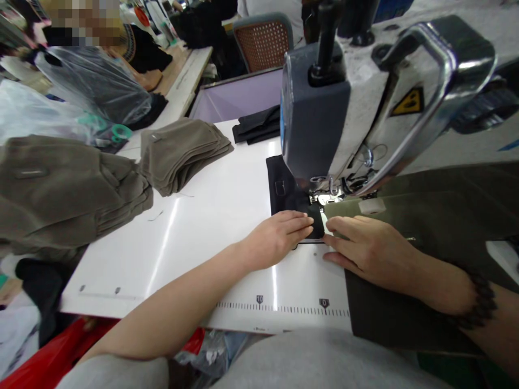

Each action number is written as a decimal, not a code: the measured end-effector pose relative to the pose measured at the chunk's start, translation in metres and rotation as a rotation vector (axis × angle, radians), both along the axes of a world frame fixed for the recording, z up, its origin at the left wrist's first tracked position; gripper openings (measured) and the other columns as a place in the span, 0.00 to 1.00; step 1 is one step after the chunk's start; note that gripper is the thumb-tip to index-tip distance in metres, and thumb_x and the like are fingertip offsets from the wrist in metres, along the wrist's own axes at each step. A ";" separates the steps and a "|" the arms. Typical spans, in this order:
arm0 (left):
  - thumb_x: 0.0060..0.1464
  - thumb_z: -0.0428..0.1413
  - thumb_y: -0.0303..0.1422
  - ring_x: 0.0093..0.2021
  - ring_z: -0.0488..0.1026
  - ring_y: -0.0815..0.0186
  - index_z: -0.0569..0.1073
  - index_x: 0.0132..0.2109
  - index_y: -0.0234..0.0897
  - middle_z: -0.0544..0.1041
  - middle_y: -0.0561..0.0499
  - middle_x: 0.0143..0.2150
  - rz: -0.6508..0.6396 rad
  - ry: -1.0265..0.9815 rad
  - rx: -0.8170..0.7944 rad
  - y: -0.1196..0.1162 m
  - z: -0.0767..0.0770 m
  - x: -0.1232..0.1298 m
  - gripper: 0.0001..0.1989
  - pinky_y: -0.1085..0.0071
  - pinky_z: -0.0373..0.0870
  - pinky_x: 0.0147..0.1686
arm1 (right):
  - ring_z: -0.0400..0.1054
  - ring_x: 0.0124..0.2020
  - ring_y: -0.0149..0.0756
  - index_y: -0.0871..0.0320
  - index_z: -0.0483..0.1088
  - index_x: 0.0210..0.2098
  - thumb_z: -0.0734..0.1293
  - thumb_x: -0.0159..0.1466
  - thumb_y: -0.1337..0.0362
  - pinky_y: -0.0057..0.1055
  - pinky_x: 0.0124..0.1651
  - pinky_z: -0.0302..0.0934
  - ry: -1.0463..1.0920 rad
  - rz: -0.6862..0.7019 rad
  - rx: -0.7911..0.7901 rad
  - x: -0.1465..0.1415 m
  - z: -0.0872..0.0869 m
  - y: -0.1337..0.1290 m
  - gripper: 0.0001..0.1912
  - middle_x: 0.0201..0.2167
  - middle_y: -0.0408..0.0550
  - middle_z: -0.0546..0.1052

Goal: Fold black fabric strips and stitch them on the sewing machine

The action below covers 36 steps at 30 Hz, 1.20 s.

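A black fabric piece with a small stitched rectangle lies on the white table under the head of a sewing machine. My left hand rests flat on its near part, fingers stretched out and close together. Just right of the fabric's edge is my right hand, its fingers apart and the tips at or beside the cloth's near corner. Close beyond both hands sits the presser foot, lit by a small lamp. Part of the fabric is hidden by the machine head and my left fingers.
Stacks of brown-grey fabric pieces and larger brown-grey pieces lie on the left. Folded black cloth is behind the machine head. A printed ruler runs along the near edge. Another person sits at the upper left.
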State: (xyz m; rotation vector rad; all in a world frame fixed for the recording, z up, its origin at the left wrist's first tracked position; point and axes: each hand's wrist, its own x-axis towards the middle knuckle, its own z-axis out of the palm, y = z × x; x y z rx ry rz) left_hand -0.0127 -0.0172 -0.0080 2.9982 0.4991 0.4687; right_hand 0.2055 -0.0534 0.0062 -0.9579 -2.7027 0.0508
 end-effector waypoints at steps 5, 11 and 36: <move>0.62 0.41 0.28 0.52 0.67 0.65 0.69 0.47 0.26 0.72 0.44 0.50 0.010 0.010 -0.013 -0.001 -0.002 -0.001 0.15 0.66 0.67 0.53 | 0.64 0.29 0.35 0.63 0.71 0.33 0.59 0.62 0.65 0.34 0.31 0.57 0.010 0.057 0.054 0.001 -0.004 -0.001 0.10 0.36 0.53 0.73; 0.62 0.41 0.28 0.53 0.67 0.67 0.69 0.48 0.28 0.71 0.45 0.51 0.023 0.028 -0.051 0.000 -0.003 -0.001 0.15 0.67 0.66 0.54 | 0.62 0.25 0.33 0.62 0.71 0.32 0.58 0.63 0.65 0.32 0.29 0.55 0.010 0.087 0.071 0.004 -0.003 0.002 0.11 0.32 0.49 0.74; 0.61 0.43 0.28 0.52 0.67 0.62 0.70 0.45 0.25 0.72 0.41 0.49 0.014 0.017 0.048 -0.006 0.003 0.001 0.14 0.66 0.66 0.54 | 0.60 0.23 0.33 0.60 0.71 0.39 0.58 0.63 0.63 0.32 0.28 0.50 -0.022 0.060 -0.011 0.008 -0.004 0.005 0.12 0.22 0.44 0.69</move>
